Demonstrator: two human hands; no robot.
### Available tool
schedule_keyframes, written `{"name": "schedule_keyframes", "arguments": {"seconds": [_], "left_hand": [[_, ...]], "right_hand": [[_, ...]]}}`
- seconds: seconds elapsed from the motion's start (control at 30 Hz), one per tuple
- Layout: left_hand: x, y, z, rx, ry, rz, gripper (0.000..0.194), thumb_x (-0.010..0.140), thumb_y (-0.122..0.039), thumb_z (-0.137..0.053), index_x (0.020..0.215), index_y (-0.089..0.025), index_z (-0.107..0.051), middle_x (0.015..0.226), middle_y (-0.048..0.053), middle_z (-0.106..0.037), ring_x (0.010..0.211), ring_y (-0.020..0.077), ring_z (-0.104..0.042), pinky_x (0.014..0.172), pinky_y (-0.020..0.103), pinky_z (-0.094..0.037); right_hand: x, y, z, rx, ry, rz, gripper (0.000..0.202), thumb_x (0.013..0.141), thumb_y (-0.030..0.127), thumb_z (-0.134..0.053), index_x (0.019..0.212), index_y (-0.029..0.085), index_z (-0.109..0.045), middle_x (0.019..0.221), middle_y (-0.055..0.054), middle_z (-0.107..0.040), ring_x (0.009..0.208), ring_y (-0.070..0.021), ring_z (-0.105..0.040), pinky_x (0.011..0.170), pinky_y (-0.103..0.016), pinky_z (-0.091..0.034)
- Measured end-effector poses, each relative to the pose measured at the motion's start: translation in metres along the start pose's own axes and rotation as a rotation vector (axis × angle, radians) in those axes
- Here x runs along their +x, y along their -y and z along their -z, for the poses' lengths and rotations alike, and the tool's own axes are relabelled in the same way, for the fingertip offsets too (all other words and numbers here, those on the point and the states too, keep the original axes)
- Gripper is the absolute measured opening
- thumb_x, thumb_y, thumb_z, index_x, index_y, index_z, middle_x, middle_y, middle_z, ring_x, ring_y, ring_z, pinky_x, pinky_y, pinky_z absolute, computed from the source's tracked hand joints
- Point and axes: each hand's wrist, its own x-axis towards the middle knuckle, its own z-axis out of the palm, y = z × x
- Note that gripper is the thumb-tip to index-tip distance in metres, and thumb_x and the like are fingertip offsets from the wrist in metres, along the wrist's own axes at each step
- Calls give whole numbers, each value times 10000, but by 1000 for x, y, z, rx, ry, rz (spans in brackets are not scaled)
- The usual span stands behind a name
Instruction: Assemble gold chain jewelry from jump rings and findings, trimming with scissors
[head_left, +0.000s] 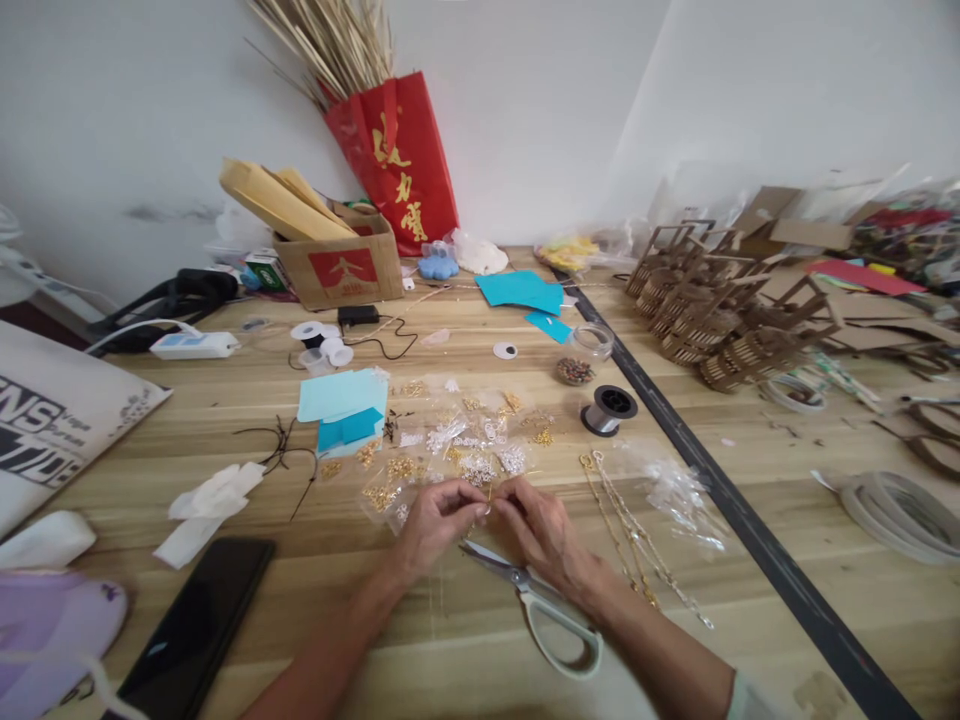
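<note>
Held between the two hands, low at the middle of the bench (360, 620), is a thin gold-coloured piece (490, 492), so small and so covered by fingertips that its full shape cannot be made out. The left hand (444, 512) pinches it narrowly between thumb and finger, and the right hand (538, 518), closed just as tight, meets it from the other side, with its curled lower fingers out of sight. Taking that piece as the dial's centre, with the wall at 12, metal scissors with a pale handle (562, 668) lie at 5 o'clock, their grip seemingly part covered by the right wrist. Clear plastic packets of gold and silver beads (405, 468) crowd close at 11, the nearest partly behind the left hand. A black-flanged spool of silvery wire (602, 422) stands at 2, and gold and silver chains (609, 510) lie near the right forearm at 3. A flat black phone (199, 620) at 8 is cut off by the lower edge; a white bag with black lettering (67, 420) at 9 is cropped, leaving its words incomplete.
</note>
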Motion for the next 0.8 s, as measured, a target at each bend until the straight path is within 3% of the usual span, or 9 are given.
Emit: {"name": "schedule_keyframes", "arguments": {"seconds": [0.33, 0.5, 0.7, 0.8], "left_hand": [[1, -2, 0, -158, 4, 90, 246, 613, -241, -775, 799, -109, -683, 670, 23, -674, 616, 118, -587, 601, 214, -447], [0, -2, -1, -142, 9, 71, 223, 596, -265, -792, 697, -104, -674, 636, 20, -666, 605, 113, -586, 595, 207, -444], [0, 0, 3, -172, 31, 110, 228, 597, -269, -798, 705, -106, -680, 603, 22, -672, 555, 111, -581, 562, 211, -448], [1, 3, 5, -206, 75, 107, 238, 608, -242, -796, 785, -114, -701, 682, 35, -697, 610, 119, -603, 608, 220, -465]], "right_hand": [[-1, 0, -6, 156, -49, -33, 133, 944, 206, -391, 852, 192, -486, 707, 4, -561, 602, -119, -522, 585, -216, -406], [-2, 1, -7, 268, -30, -65, 157, 953, 248, -406, 844, 183, -499, 720, -2, -563, 645, -120, -533, 616, -224, -412], [-3, -7, -11, 380, -64, -166, 203, 945, 325, -435, 819, 181, -501, 631, 25, -523, 535, -100, -463, 508, -211, -356], [-3, -9, -13, 453, -66, -194, 210, 940, 358, -447, 840, 181, -502, 627, 24, -529, 533, -103, -465, 503, -214, -362]]}}
